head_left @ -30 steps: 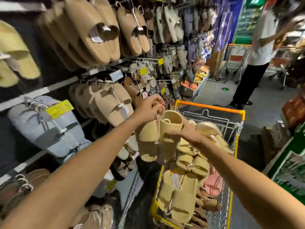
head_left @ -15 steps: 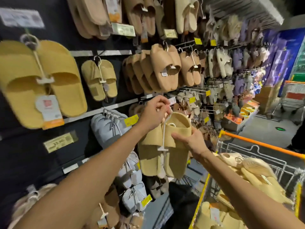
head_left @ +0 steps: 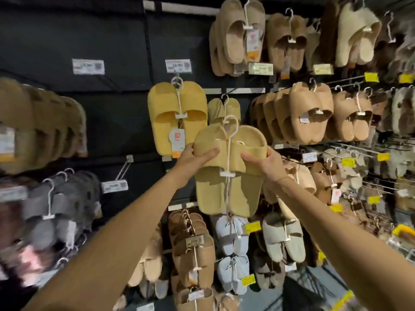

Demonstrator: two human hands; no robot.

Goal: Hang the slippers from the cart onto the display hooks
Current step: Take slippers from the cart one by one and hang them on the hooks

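The pair of yellow slippers (head_left: 229,173) has come up from beside the cart to the display wall, and the left hand (head_left: 197,154) has shifted off the hanger hook onto the toe of the left slipper. Both hands now grip it, the right hand (head_left: 261,161) curled round the opposite side. The white hanger hook (head_left: 230,125) stands free above, near the hung yellow pair (head_left: 177,116) and just below a smaller pair (head_left: 223,108). It looks not yet caught on a peg.
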